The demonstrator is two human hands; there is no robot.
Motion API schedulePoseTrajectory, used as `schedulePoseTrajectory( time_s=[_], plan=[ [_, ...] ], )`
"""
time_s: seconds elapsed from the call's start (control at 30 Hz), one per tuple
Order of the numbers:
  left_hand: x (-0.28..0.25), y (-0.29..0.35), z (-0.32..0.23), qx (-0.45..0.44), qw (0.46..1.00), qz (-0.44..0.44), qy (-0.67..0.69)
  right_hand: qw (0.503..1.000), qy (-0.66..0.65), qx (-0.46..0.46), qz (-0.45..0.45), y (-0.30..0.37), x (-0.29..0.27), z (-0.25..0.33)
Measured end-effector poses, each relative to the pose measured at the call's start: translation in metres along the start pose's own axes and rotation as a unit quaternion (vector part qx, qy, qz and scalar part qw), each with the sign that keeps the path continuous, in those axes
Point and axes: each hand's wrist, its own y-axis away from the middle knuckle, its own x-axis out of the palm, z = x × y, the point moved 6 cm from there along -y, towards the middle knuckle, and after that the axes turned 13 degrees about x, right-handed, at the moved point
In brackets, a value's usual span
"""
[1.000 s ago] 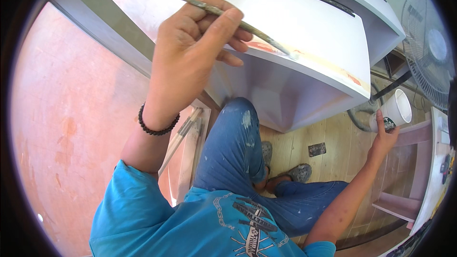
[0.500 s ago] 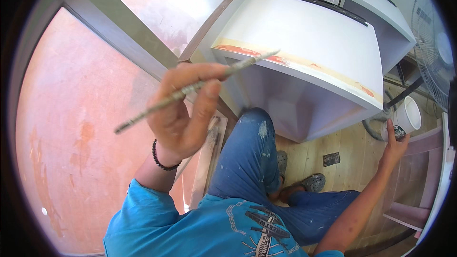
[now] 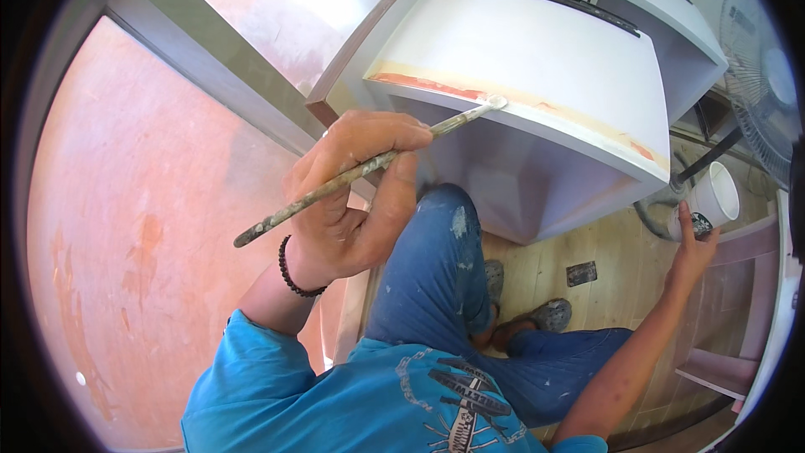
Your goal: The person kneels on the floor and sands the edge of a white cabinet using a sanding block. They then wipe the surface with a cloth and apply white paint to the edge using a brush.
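Note:
My left hand is closed round a thin, paint-stained paintbrush. The brush's white-coated tip meets the front edge of a white cabinet, close to the end of an orange-red patch that runs along this edge. A beige band and smaller orange marks continue along the edge to the right. Out at the far right, my right hand grips a white cup with a dark round print; the cup is tilted, and what is inside cannot be made out.
A standing fan is at the right, beyond the cup. Large pinkish panels stand on the left. A second white cabinet sits behind the first. On the wooden floor lies a dark rectangular piece, near my shoes.
My left hand has moved right, bringing the brush tip down to the cabinet's edge. White paint now shows at the tip. My right hand and the cup have hardly moved.

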Motion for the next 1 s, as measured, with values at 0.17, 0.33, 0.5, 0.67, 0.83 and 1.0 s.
schedulePoseTrajectory(
  time_s=[0.17,0.33,0.5,0.67,0.83,1.0],
  plan=[
    [-0.005,0.002,0.009,-0.007,0.999,-0.05,0.005,1.0,-0.019,0.007,-0.006,0.002,0.0,-0.001],
    [-0.006,-0.005,0.004,-0.062,0.998,-0.001,0.002,1.0,-0.018,0.004,-0.008,0.007,0.004,0.008],
    [-0.001,-0.008,0.008,-0.043,0.999,-0.018,0.016,1.0,-0.01,0.02,-0.014,0.005,0.005,0.003],
    [0.002,-0.005,0.001,-0.073,0.997,-0.005,0.018,1.0,-0.021,-0.003,-0.003,0.005,0.006,0.005],
    [0.002,-0.009,0.002,-0.042,0.998,-0.034,0.036,1.0,-0.013,0.003,0.007,0.004,0.005,0.01],
    [0.003,-0.011,0.002,-0.064,0.997,-0.029,0.033,1.0,-0.018,0.0,0.015,0.008,0.006,0.012]
  ],
)
